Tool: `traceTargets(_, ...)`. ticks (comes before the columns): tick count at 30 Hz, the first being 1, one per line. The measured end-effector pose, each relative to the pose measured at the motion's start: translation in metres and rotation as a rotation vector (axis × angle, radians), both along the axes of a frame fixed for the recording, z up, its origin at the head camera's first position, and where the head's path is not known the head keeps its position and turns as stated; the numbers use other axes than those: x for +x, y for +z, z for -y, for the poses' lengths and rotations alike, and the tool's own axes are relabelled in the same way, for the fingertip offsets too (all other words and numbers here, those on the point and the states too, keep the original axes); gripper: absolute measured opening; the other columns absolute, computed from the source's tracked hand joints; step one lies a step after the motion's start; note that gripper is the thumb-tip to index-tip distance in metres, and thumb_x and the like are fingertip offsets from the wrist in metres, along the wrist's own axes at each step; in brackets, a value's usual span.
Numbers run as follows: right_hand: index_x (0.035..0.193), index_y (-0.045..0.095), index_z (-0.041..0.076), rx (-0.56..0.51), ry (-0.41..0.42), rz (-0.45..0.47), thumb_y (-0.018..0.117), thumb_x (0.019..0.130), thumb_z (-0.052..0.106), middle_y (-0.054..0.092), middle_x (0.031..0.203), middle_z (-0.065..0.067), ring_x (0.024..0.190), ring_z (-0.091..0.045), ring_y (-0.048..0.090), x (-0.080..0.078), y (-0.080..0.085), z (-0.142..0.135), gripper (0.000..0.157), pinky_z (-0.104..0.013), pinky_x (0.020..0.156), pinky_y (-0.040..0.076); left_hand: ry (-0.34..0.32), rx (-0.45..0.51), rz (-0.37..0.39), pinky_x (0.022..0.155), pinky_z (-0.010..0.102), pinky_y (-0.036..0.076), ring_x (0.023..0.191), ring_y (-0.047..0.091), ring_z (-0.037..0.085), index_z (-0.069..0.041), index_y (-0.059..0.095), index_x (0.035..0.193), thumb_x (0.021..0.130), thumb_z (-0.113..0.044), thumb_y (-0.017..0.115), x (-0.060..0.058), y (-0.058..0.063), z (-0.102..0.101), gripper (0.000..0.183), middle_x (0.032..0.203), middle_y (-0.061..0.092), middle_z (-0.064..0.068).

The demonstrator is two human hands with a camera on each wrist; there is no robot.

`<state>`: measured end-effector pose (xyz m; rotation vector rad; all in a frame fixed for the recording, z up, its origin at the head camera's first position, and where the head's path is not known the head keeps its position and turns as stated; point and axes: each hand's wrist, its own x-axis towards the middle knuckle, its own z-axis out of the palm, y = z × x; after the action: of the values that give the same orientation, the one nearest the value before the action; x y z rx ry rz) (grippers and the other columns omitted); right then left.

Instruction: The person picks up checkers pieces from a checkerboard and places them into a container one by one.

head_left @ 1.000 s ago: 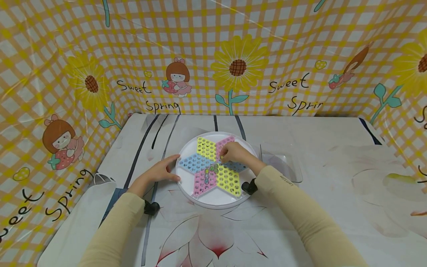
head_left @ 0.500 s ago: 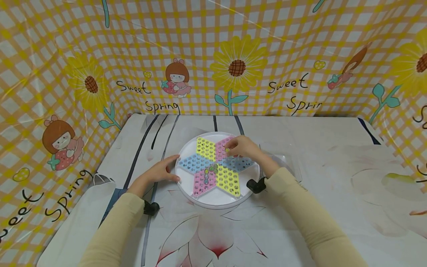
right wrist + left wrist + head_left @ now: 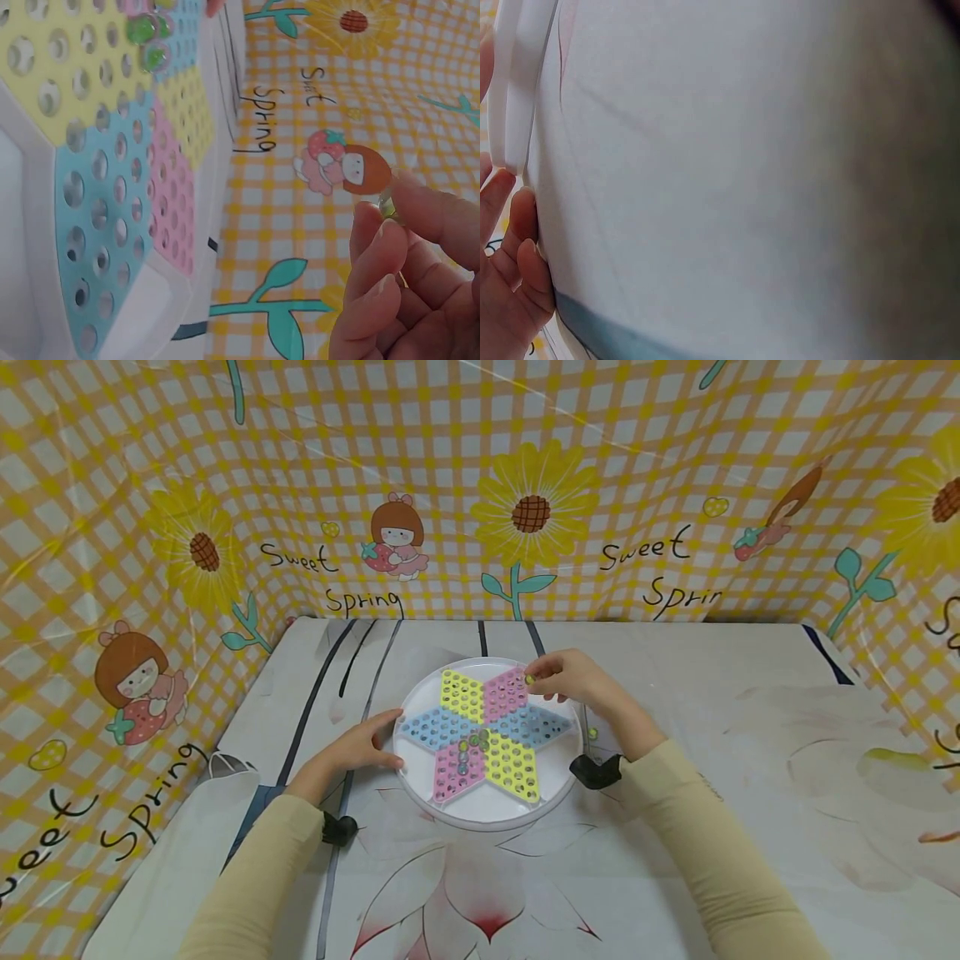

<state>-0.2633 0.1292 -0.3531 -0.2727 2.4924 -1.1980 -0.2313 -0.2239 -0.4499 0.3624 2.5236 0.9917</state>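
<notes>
A round white Chinese checkers board lies on the table, its six-pointed star in yellow, pink and blue with rows of holes. Several glass marbles sit near the star's middle and down the near pink point; green ones show in the right wrist view. My left hand rests against the board's left rim, thumb and fingers spread. Above the board's right far side, my right hand pinches a yellow-green marble between thumb and fingertips, raised off the holes.
Right of the board, a yellow-green marble lies by the edge of a clear plastic box, mostly hidden by my right arm. A white face mask lies at the left. Checked cloth hangs behind the table.
My right hand has moved from the star's middle toward the far right rim, carrying the marble. A marble beside the board has come into sight. My left hand stays on the rim.
</notes>
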Motion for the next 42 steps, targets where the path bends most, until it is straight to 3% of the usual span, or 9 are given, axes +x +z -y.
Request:
traceTargets(11, 0.116, 0.057, 0.003, -0.030, -0.127, -0.024, 0.063, 0.086, 0.020, 0.057, 0.100, -0.009, 0.079, -0.021, 0.052, 0.004, 0.011, -0.031, 0.035, -0.027, 0.067, 0.043, 0.003, -0.005, 0.002, 0.066, 0.031, 0.038, 0.079, 0.044, 0.021, -0.012, 0.026, 0.145, 0.072, -0.033, 0.077, 0.001, 0.001, 0.000, 0.092, 0.131, 0.041, 0.015)
traceTargets(17, 0.119, 0.055, 0.003, -0.041, -0.148, -0.036, 0.062, 0.087, 0.024, 0.061, 0.102, -0.008, 0.079, -0.018, 0.053, 0.003, 0.016, -0.048, 0.038, -0.029, 0.070, 0.043, 0.004, -0.004, -0.001, 0.065, 0.031, 0.037, 0.079, 0.044, 0.021, -0.011, 0.025, 0.145, 0.072, -0.033, 0.077, 0.000, 0.000, 0.000, 0.092, 0.129, 0.041, 0.015)
traceTargets(32, 0.122, 0.052, 0.001, -0.014, -0.208, -0.078, 0.060, 0.088, 0.030, 0.058, 0.088, 0.009, 0.076, -0.012, 0.052, 0.007, 0.018, -0.086, 0.046, -0.028, 0.070, 0.043, 0.008, -0.007, 0.003, 0.065, 0.031, 0.037, 0.079, 0.043, 0.021, -0.011, 0.025, 0.145, 0.072, -0.032, 0.077, 0.001, 0.001, -0.001, 0.092, 0.126, 0.042, 0.015)
traceTargets(42, 0.122, 0.051, -0.001, 0.040, -0.249, -0.074, 0.059, 0.089, 0.028, 0.058, 0.096, -0.001, 0.075, -0.013, 0.052, 0.010, 0.009, -0.103, 0.046, -0.030, 0.069, 0.044, -0.001, 0.000, 0.004, 0.065, 0.030, 0.037, 0.078, 0.044, 0.021, -0.010, 0.025, 0.145, 0.072, -0.032, 0.077, 0.002, 0.003, -0.001, 0.092, 0.126, 0.042, 0.015)
